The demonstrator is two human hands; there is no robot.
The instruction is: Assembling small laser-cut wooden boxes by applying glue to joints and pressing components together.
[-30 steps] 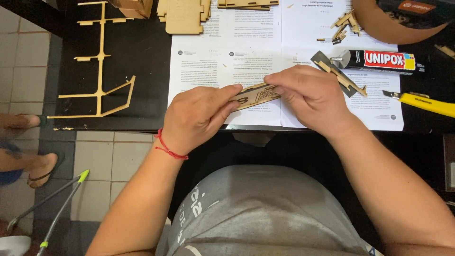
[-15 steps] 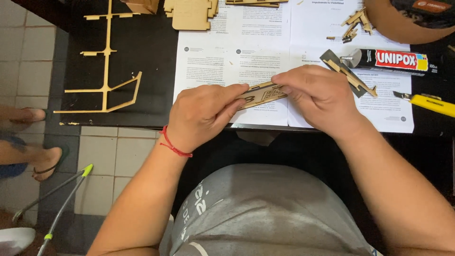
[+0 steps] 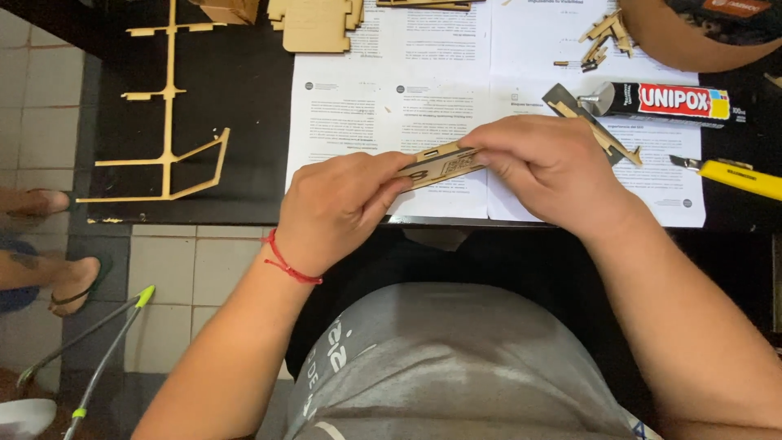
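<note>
**Laser-cut wooden part held between two hands over a dark worktop**

Item 1. Left hand, centre of frame, red string bracelet at the wrist. Fingers were closed on the left end of a flat laser-cut wooden piece.

Item 2. Right hand, just right of centre. Fingers were closed over the right end of the same wooden piece. Both hands were close together, each clamped on the piece, which sat slightly tilted, its right end higher, above the near edge of the printed sheets.

Item 3. Printed instruction sheets, white, spread on the worktop directly beneath and beyond the hands.

Item 4. Slender wooden strip, lying diagonally on the sheets just beside the right hand, upper right of it.

Item 5. Glue tube, black with a red panel, lying on its side at right of frame, nozzle toward the left.

Item 6. Utility knife, yellow handle, at the right edge, below the glue tube.

Item 7. Small wooden offcuts, a loose cluster on the sheets, upper right.

Item 8. Wooden sheets, flat, top centre, partly cut off by the frame.

Item 9. Leftover wooden frame, thin and skeletal, on the worktop at upper left.

Item 10. Tiled floor, lower left, with another person's sandalled foot at the left edge.
</note>
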